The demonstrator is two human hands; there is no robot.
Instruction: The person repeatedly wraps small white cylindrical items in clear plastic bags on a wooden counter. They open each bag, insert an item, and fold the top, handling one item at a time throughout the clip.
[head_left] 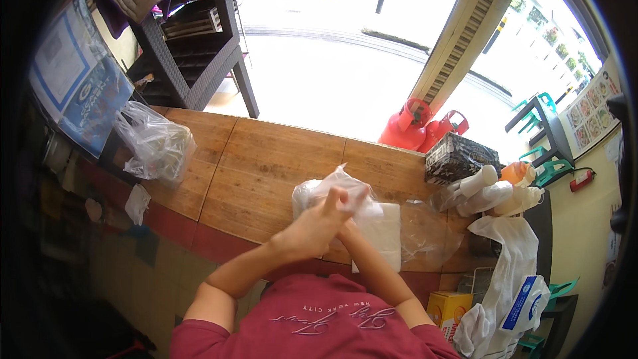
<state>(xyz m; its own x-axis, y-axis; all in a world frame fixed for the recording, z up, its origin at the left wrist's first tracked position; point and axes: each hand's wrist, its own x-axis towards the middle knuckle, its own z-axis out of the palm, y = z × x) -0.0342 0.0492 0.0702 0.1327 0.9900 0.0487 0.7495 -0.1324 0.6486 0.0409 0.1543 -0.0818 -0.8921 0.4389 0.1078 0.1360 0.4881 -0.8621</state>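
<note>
My left hand (311, 227) reaches over the middle of the wooden table, closed at a thin white plastic bag (342, 178). The bag's filmy top stands up just beyond my fingers. My wrists cross closely here, and my right hand (347, 221) lies mostly behind the left. Its fingers are hidden or smeared by motion. Whatever is inside the bag cannot be made out. Under and right of the hands lies a stack of white sheets (384, 236), with a clear plastic sheet or bag (428, 233) beside it.
A filled clear plastic bag (156, 143) sits at the table's left end. Squeeze bottles (485, 196) and a black patterned box (462, 158) crowd the right. A yellow box (448, 307) and white plastic bag (508, 246) are nearer me. Red gas cylinders (405, 126) stand beyond the table.
</note>
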